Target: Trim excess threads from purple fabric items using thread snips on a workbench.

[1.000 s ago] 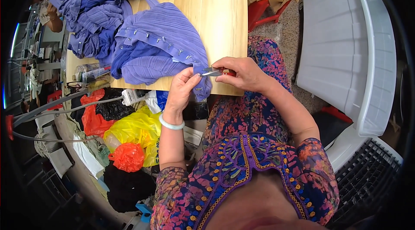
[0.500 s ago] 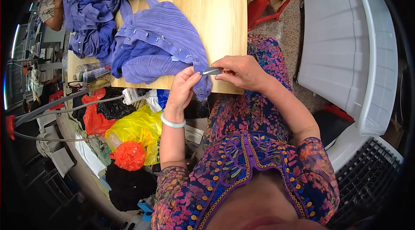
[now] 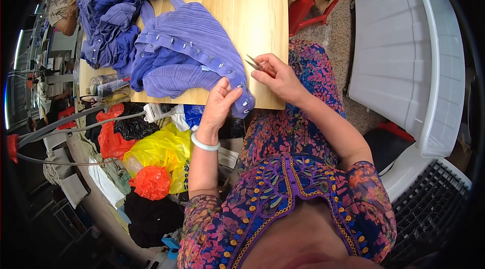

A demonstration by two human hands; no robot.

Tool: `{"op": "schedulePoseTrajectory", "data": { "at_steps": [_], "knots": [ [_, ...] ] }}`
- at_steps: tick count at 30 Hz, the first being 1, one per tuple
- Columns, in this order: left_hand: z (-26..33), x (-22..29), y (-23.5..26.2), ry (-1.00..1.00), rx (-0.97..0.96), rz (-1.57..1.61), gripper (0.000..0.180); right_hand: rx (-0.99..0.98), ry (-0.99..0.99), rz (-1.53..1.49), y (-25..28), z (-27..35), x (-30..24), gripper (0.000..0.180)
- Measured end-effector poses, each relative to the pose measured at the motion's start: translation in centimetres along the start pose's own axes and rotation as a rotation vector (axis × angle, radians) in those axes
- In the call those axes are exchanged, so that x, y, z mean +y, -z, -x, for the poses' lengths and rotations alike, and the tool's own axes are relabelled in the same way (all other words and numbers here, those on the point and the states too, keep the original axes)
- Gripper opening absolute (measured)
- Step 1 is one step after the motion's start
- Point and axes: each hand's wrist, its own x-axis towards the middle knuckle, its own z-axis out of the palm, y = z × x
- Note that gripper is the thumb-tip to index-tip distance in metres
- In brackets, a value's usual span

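A purple ribbed garment (image 3: 187, 26) lies on the wooden table (image 3: 257, 11). Small metal safety pins or clips are spaced along its button band (image 3: 202, 56). With thumb and fingers closed, my left hand (image 3: 221, 103) pinches the band near its lower end, at the table's front edge. Just right of the cloth, my right hand (image 3: 280, 78) is closed around small thread snips (image 3: 254, 63) with a reddish grip. Their pointed blades stand apart, up and to the left, off the fabric.
More purple garments (image 3: 113, 6) are heaped at the table's far left, near a clear jar (image 3: 101, 84). Below hang a yellow bag (image 3: 166, 150) and a red bag (image 3: 150, 182). A large grey bin (image 3: 394, 41) stands right; a red stool (image 3: 308, 13) holds tan cloth. Another person (image 3: 63, 6) is far left.
My right hand has drawn the snips away from the band, up and to the right, and their blades have parted. My left hand has shifted slightly right along the cloth.
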Motion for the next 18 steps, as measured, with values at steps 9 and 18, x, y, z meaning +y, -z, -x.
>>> {"op": "schedulePoseTrajectory", "data": {
  "at_steps": [9,18],
  "knots": [
    [0.3,-1.3,-1.2,0.030,0.058,-0.303,0.023,-0.152,-0.170,-0.392,-1.1,-0.6,0.4,0.034],
    [-0.1,-0.1,-1.6,0.028,0.173,0.130,0.010,-0.050,-0.077,-0.399,-0.6,0.7,-0.5,0.030]
  ]
}}
